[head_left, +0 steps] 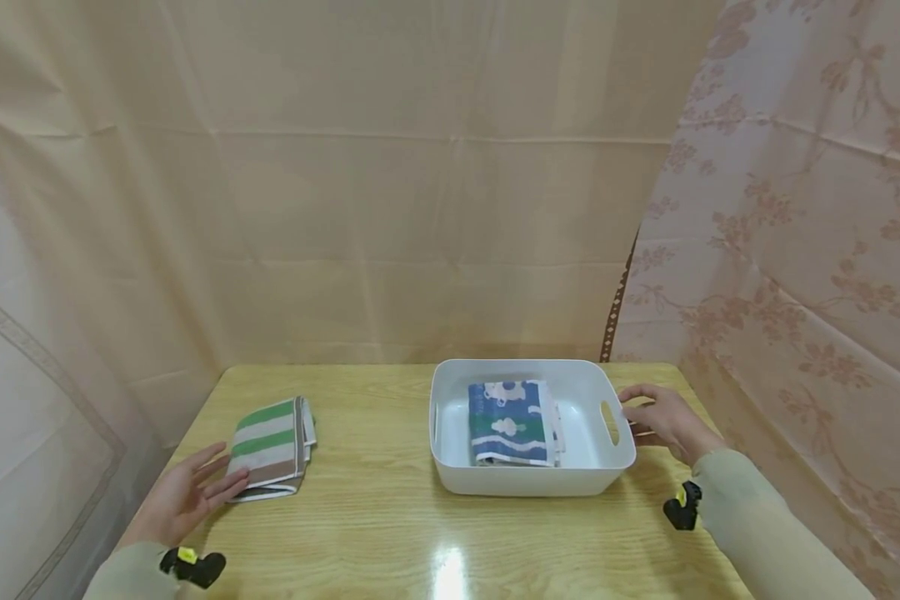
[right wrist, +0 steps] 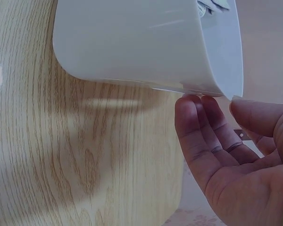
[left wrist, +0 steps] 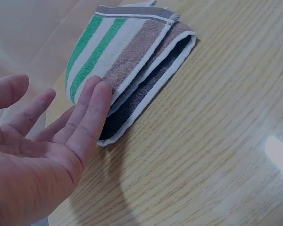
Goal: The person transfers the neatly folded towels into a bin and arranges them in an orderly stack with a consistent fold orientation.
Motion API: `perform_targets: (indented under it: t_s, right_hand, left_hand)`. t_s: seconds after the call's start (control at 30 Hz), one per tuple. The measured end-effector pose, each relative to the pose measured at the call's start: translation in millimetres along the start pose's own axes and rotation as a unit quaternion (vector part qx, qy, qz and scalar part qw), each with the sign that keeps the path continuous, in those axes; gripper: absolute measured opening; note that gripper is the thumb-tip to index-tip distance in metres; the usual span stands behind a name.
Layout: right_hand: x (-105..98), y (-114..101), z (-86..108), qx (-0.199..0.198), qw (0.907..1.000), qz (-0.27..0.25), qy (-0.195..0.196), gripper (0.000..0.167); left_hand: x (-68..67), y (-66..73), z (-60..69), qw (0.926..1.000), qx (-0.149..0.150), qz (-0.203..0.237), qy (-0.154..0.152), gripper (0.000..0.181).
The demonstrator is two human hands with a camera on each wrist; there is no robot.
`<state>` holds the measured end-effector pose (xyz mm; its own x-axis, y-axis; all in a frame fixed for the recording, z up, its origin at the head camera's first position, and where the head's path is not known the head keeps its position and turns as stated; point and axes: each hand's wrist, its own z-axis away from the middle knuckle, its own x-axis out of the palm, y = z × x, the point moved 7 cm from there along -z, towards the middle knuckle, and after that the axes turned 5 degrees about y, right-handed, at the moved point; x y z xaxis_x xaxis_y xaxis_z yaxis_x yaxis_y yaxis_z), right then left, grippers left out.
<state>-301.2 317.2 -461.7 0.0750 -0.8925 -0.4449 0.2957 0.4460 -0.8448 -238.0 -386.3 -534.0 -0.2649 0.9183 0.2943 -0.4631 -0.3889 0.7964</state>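
Observation:
A folded towel (head_left: 266, 442) with green, white and brown stripes lies at the table's left side. My left hand (head_left: 183, 500) is beside it, palm turned inward and fingers loosely extended; in the left wrist view two fingertips (left wrist: 101, 92) meet the towel's near corner. On the right stands a white plastic basket (head_left: 525, 482) with handle holes in its ends. Inside it lies a folded blue and green towel (head_left: 510, 425) with white figures. My right hand (head_left: 667, 421) is at the basket's right end, relaxed fingertips against or very near the outer wall, not through the handle hole.
Both things stand on a light wooden table (head_left: 367, 525). Beige cloth (head_left: 420, 208) hangs behind its far edge, and a pinkish flowered curtain (head_left: 817, 275) borders the right side. Black wrist devices (head_left: 192, 567) are strapped over both sleeves.

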Motion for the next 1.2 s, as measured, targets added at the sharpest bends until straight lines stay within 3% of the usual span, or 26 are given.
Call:
perform_targets:
  t_s: [0.2, 0.43, 0.53, 0.77, 1.2]
  right_hand:
    - [0.2, 0.7, -0.2, -0.001, 1.0, 0.0, -0.002, 0.037]
    - [0.1, 0.7, 0.2, -0.002, 1.0, 0.004, -0.008, 0.037]
    - [0.0, 0.4, 0.4, -0.001, 1.0, 0.005, -0.008, 0.037]
    - [-0.2, -1.7, 3.9, -0.005, 0.9999, 0.006, -0.011, 0.037]
    - [-0.6, -0.9, 1.7, 0.002, 0.9999, 0.002, -0.01, 0.037]
  left_hand:
    - [-1.7, -3.2, -1.4, 0.9985, 0.011, -0.054, 0.003, 0.05]
    - [-4.1, -14.1, -2.5, 0.9982, -0.024, -0.054, 0.003, 0.03]
    - [-4.5, -17.6, -3.0, 0.9977, -0.026, -0.062, 0.012, 0.021]
    - [-0.3, -21.6, -3.5, 0.9954, -0.023, -0.092, 0.016, 0.018]
    - [11.1, -31.3, -7.9, 0.9962, -0.056, -0.059, 0.032, 0.02]
